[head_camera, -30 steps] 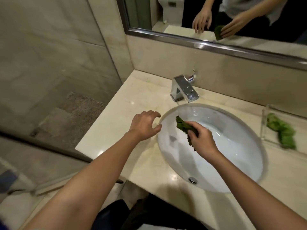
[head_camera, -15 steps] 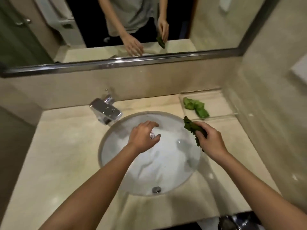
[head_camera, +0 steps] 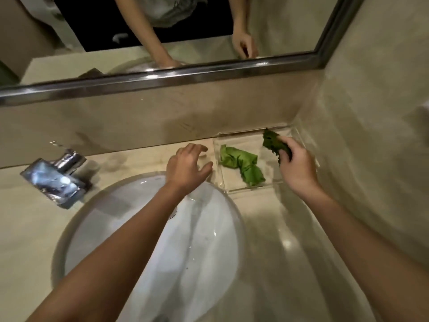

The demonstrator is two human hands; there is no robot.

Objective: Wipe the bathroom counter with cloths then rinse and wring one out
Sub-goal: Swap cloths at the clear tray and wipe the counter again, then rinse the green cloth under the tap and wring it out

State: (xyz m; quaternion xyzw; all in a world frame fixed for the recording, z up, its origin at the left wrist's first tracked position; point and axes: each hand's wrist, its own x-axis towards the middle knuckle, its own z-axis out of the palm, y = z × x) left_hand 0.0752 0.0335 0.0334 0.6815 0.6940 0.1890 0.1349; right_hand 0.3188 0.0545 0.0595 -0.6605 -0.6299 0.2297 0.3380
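The right hand (head_camera: 298,169) holds a dark cloth (head_camera: 272,142) bunched in curled fingers (head_camera: 286,148), above the tray (head_camera: 255,187). The left hand (head_camera: 185,168) hovers spread and empty beside a light cloth (head_camera: 241,163).

faucet (head_camera: 54,182) motion-blurred; dark cloth (head_camera: 271,141) partly hidden by fingers (head_camera: 286,145)

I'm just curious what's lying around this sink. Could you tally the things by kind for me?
Cloths: 2, a light green one in the tray, a dark green one in the right hand
Clear trays: 1
Taps: 1
Sinks: 1
Mirrors: 1
Total: 6
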